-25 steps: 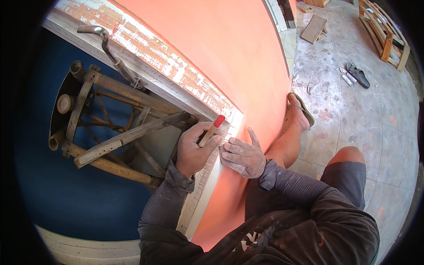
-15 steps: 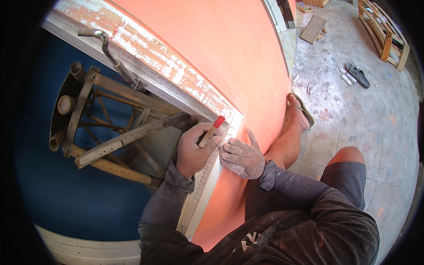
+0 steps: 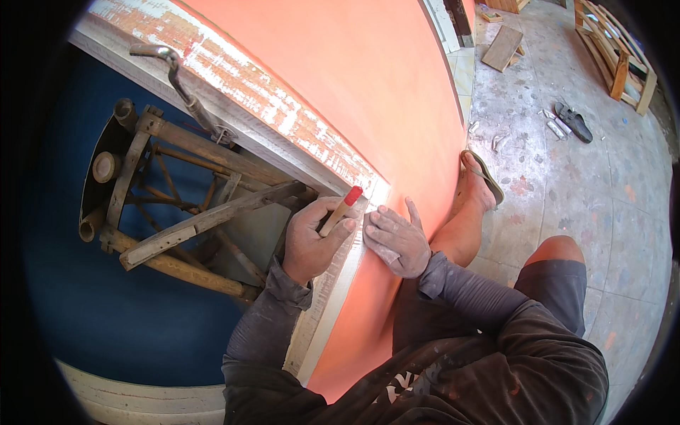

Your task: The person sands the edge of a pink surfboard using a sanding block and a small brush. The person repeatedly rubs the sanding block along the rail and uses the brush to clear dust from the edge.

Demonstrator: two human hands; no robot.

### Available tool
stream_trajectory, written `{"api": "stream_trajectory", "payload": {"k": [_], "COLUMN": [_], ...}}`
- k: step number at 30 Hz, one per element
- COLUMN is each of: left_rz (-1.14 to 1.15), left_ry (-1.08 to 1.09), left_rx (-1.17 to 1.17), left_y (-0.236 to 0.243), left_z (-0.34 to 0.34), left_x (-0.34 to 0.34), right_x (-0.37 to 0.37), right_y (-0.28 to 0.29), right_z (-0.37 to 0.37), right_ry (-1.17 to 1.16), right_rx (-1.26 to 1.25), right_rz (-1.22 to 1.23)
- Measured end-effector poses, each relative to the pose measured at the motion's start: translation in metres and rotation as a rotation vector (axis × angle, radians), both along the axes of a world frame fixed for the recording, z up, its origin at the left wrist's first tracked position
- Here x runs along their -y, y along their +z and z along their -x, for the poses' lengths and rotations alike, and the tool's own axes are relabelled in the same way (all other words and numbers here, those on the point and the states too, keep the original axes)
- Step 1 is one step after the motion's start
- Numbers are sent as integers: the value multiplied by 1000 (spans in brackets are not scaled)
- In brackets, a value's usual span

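Observation:
My left hand (image 3: pixel 316 241) is closed around a wooden handle with a red end (image 3: pixel 341 211), its red end pointing up; what the handle's lower part joins is hidden. The hand rests by the inner corner of the window frame (image 3: pixel 333 280). My right hand (image 3: pixel 399 243), dusty white, presses over the corner where frame and orange wall (image 3: pixel 354 127) meet. Its fingers lie close together with the thumb apart, and a pale folded sheet (image 3: pixel 384 253) shows under them. Worn white-and-brown trim (image 3: pixel 283 113) runs up and left from the corner.
A curved metal handle (image 3: pixel 173 78) juts from the frame. Inside the opening stands bamboo-and-wood scaffolding (image 3: pixel 191 219) against dark blue. On the stained tile floor (image 3: pixel 524 212) lie a dark sandal (image 3: pixel 574 122), scraps, a board (image 3: pixel 502 47) and a wooden rack (image 3: pixel 620 64).
My right hand has shifted slightly right and up along the corner, away from the left hand. My left hand keeps the wooden handle almost in place.

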State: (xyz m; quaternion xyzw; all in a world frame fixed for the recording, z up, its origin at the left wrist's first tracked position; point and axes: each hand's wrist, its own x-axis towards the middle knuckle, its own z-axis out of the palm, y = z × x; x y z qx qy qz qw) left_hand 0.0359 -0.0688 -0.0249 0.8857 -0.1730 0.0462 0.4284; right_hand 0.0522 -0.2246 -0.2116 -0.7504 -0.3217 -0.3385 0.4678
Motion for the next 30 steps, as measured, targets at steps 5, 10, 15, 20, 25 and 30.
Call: {"api": "stream_trajectory", "payload": {"k": [5,10,15,20,25,30], "left_rz": [-16,-33,-4,-7,2,-28], "left_ry": [0,-13,-4,0,-11,5], "left_rx": [15,31,13,19,23,14], "left_y": [1,-1,0,-1,-4,2], "left_z": [0,-2,-1,-1,-2,-1], "left_x": [0,-1,2,-1,-3,2], "right_x": [-1,-12,-2,18,-13,0], "right_y": [8,3,-6,14,6,4], "right_z": [-2,21,-2,-25,21,-9], "right_ry": [-39,21,64,-65,108,37], "right_rx": [-92,-15,104,-203,-3,-33], "right_rz": [-115,-120,-94,-54,-116,-63]}}
